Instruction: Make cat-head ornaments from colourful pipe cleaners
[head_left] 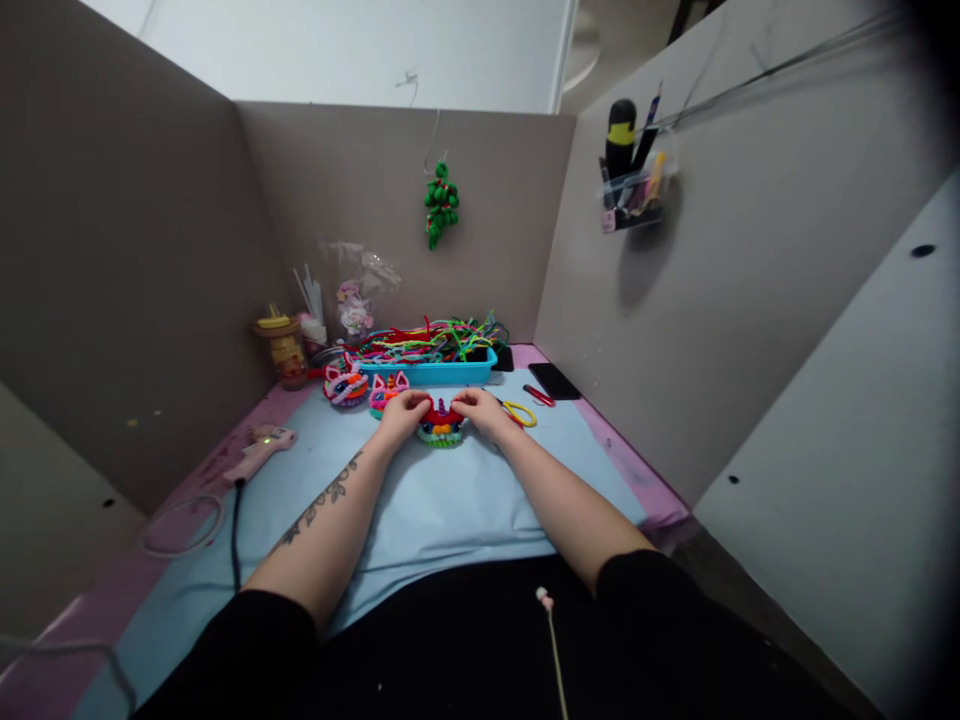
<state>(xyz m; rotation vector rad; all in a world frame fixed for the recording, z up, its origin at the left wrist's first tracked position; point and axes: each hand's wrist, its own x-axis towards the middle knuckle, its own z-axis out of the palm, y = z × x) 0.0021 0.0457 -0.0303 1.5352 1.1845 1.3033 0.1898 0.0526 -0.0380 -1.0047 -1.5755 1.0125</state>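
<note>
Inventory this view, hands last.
Held figure: 1, multicolour, between hands
Similar figures: 2, multicolour, left
Tray: 1, blue, back
Strands: many, multicolour, in tray
Looped handle: 1, yellow, right
Red tool: 1, red, right
Flat slab: 1, black, far right
Corded tool: 1, pink, left
Jar: 1, amber, back left
Sticks: several, white, beside jar
Hanging ornament: 1, green, back panel
Caddy: 1, clear, right panel
Sheet: 1, light blue, tabletop
Left hand, right hand: 1 each, bare, at figure
</note>
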